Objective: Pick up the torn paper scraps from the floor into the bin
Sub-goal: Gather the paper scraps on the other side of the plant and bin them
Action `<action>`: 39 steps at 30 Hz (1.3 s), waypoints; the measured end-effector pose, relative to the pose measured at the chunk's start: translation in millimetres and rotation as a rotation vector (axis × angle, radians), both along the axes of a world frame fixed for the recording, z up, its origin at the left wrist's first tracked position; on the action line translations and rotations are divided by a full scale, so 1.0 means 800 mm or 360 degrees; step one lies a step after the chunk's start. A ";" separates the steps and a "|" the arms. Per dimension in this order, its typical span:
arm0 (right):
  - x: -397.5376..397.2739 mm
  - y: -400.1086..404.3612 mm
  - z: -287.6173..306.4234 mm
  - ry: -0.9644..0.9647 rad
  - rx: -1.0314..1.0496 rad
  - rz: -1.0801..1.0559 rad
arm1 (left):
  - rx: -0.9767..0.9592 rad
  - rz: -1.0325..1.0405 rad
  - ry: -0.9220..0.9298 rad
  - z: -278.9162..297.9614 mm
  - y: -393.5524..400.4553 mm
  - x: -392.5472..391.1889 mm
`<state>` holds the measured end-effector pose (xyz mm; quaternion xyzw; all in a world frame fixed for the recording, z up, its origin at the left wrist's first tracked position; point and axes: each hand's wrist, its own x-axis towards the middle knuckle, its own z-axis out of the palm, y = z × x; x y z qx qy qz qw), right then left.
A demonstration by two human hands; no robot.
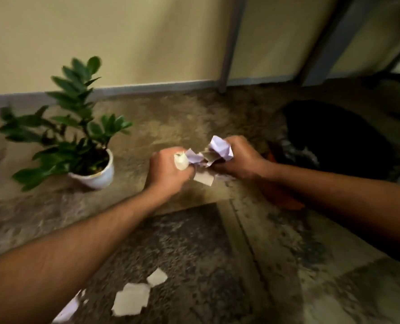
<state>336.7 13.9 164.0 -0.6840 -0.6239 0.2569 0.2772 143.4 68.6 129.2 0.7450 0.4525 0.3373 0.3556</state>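
My left hand [168, 170] and my right hand [239, 159] are held close together above the floor, both closed on crumpled white paper scraps [218, 147]. One flat scrap [203, 178] hangs below the two fists. Three more torn scraps lie on the dark floor near the bottom: a large one [131, 299], a small one [156, 276], and one [66, 311] partly hidden by my left forearm. To the right stands a bin lined with a black bag [339, 139], its orange rim [279, 195] showing below my right wrist.
A green potted plant in a white pot [96, 175] stands on the floor at the left. A cream wall with a grey skirting [152, 88] runs behind. A grey door frame [229, 43] rises at the back right.
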 end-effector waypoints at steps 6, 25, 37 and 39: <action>0.125 -0.054 0.100 0.0040 0.0426 -0.0428 | 0.0390 -0.0242 -0.0044 0.109 0.009 0.168; 0.314 -0.118 0.006 -0.0064 -0.0167 -0.0962 | -0.0268 -0.1382 0.0742 0.088 -0.038 0.419; 0.285 -0.078 0.024 -0.0361 0.0366 -0.1236 | 0.0109 -0.0942 0.0179 0.103 -0.024 0.382; 0.255 -0.063 0.030 -0.0407 0.0481 -0.1207 | 0.0098 -0.0772 0.0018 0.101 -0.017 0.360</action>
